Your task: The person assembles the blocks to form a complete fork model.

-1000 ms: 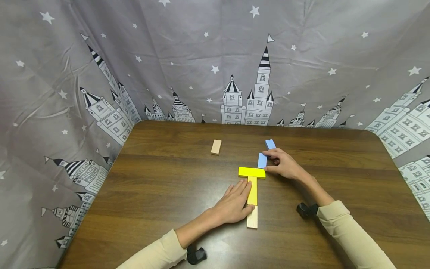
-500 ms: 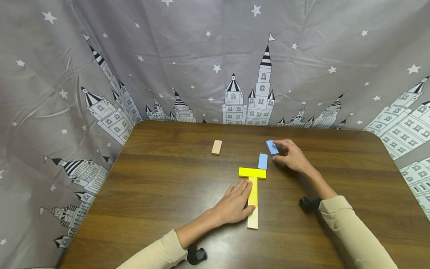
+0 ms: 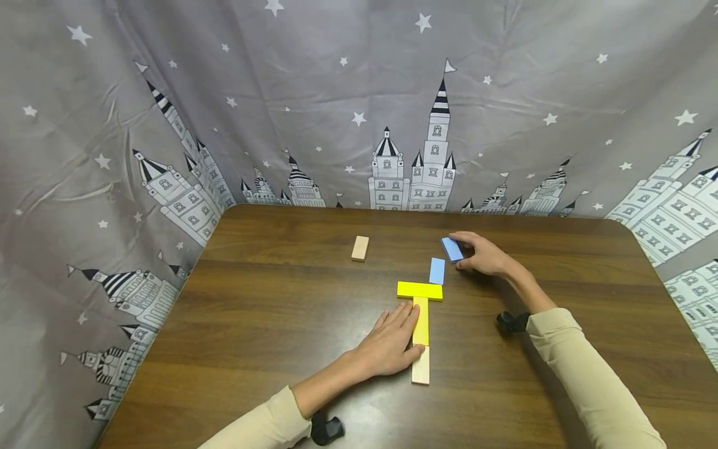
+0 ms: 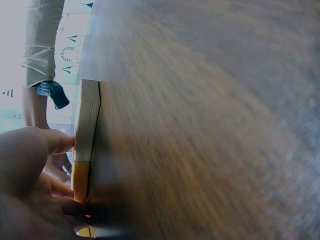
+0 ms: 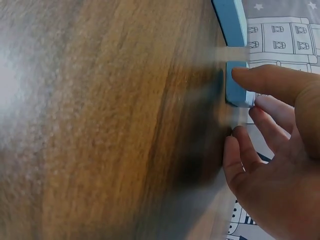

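Note:
My left hand (image 3: 392, 343) lies with fingers fairly straight against a yellow block (image 3: 422, 321), its thumb on the plain wooden block (image 3: 421, 368) joined end to end below. Across the top of that yellow block sits a second yellow block (image 3: 419, 291), making a T. Behind its right end stands a light blue block (image 3: 437, 272), lying flat. Farther back and to the right, my right hand (image 3: 483, 254) pinches another blue block (image 3: 451, 250) between thumb and fingers. In the right wrist view, the thumb presses one end of this blue block (image 5: 236, 90), and its far side is partly hidden.
One loose plain wooden block (image 3: 360, 248) lies toward the back of the brown table (image 3: 269, 299), left of the blue ones. A grey curtain (image 3: 314, 81) printed with castles and stars hangs behind the table's far edge.
My right hand has let go of the blue block beside the yellow crosspiece. It has moved back and slightly right, onto the farther blue block. The left hand stays in place.

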A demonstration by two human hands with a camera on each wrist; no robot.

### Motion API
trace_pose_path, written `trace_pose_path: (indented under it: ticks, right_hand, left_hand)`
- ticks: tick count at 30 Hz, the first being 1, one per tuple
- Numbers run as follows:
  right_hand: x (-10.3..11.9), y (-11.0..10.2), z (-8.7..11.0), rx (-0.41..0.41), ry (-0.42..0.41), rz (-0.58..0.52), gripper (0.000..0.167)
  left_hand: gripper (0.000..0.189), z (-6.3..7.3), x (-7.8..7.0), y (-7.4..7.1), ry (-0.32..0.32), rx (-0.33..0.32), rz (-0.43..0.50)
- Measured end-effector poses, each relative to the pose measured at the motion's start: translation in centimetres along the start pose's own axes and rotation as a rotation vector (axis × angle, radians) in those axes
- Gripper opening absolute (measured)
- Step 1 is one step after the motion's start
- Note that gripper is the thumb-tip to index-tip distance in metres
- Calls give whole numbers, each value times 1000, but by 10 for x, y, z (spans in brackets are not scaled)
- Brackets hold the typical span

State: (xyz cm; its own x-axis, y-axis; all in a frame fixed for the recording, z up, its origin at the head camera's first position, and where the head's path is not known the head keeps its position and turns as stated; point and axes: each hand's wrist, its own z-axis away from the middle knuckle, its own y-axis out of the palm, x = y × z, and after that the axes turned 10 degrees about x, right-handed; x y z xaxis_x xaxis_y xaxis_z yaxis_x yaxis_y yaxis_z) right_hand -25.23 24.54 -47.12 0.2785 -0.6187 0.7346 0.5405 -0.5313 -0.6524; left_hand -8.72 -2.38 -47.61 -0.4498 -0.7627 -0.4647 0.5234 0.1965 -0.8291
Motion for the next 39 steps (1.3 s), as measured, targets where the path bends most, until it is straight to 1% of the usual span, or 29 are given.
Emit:
trace_pose_path:
  ticks: [5, 11, 19, 26, 33, 39]
  right_hand:
    - [-1, 0, 1, -17, -1, 2, 64]
    - [-2, 0, 3, -29, -4, 23, 63]
    - [0, 2, 6, -50, 45, 47, 62]
    - [5, 3, 9, -118, 95, 5, 62]
    - [26, 8, 4, -175, 58, 7, 62]
    - [41, 19, -6, -170, 12, 14, 62]
  left_hand:
    - [72, 1, 0, -1, 0, 3, 1]
    - [72, 3, 0, 0, -1, 3, 9]
    - [72, 5, 0, 1, 1, -8, 27]
    - [72, 5, 0, -1, 7, -9, 28]
    - [72, 4, 0, -1, 2, -2, 26]
    - [72, 3, -1, -2, 13, 6, 24]
